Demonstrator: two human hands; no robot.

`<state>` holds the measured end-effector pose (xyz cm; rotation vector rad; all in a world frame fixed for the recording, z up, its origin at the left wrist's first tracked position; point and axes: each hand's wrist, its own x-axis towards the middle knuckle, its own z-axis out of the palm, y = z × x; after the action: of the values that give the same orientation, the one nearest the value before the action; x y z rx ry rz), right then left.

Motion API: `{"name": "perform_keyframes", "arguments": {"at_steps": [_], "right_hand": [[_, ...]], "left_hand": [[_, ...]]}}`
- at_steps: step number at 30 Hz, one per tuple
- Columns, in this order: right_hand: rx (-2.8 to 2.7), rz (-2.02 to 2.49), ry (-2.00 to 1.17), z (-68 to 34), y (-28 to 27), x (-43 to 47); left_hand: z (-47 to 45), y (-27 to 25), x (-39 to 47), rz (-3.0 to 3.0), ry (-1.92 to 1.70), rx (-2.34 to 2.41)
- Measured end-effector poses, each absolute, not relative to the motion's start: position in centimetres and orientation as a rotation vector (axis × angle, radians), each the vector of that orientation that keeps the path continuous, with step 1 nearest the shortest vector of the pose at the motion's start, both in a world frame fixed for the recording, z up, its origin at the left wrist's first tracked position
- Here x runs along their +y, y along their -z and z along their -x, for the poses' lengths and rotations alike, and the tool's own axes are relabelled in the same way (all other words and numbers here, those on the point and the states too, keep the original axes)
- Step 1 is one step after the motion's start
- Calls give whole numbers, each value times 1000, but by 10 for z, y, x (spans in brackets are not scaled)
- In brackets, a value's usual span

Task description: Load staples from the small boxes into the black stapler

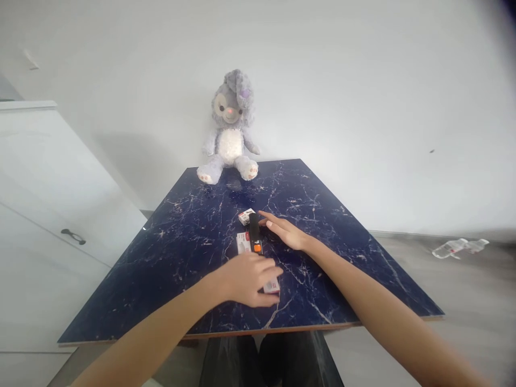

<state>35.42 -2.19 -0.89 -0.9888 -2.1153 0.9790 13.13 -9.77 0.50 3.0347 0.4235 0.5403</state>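
Observation:
My left hand [248, 277] is closed around a small white-and-red box [272, 286] near the front of the table; fingers and thumb lie on either side of it and hide part of it. My right hand [285, 232] is open, its fingers stretched toward a long black object [253, 226] with an orange patch, which looks like a stapler. Whether the fingertips touch it I cannot tell. Behind the black object stands another small white-and-red box [245, 216]. A flat white-and-red box [243, 243] lies at its left, just beyond my left hand.
The dark blue marbled table [193, 215] holds a grey plush toy [230, 129] seated at the far edge against the wall. A white cabinet [48, 188] stands on the left. Clear plastic bottles [451, 248] lie on the floor at the right.

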Motion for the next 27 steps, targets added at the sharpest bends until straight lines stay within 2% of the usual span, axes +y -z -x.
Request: {"name": "perform_keyframes", "arguments": {"at_steps": [6, 13, 19, 21, 24, 27], "right_hand": [[-2111, 970, -919, -351, 8, -20], [-2185, 924, -812, -350, 9, -18], [-2200, 914, -761, -349, 7, -19], [-2205, 916, -739, -348, 7, -19], [-2221, 910, -723, -347, 6, -20], [-2241, 892, -729, -347, 6, -20]], "left_hand": [[-143, 2, -111, -3041, -473, 246], [-146, -6, -108, -3020, -508, 293], [-138, -12, -98, -2901, -908, 160], [-127, -18, -87, -2886, -1094, 273], [-107, -24, -63, -2809, -1333, 684], [-93, -21, -43, -2688, -1335, 944]]}}
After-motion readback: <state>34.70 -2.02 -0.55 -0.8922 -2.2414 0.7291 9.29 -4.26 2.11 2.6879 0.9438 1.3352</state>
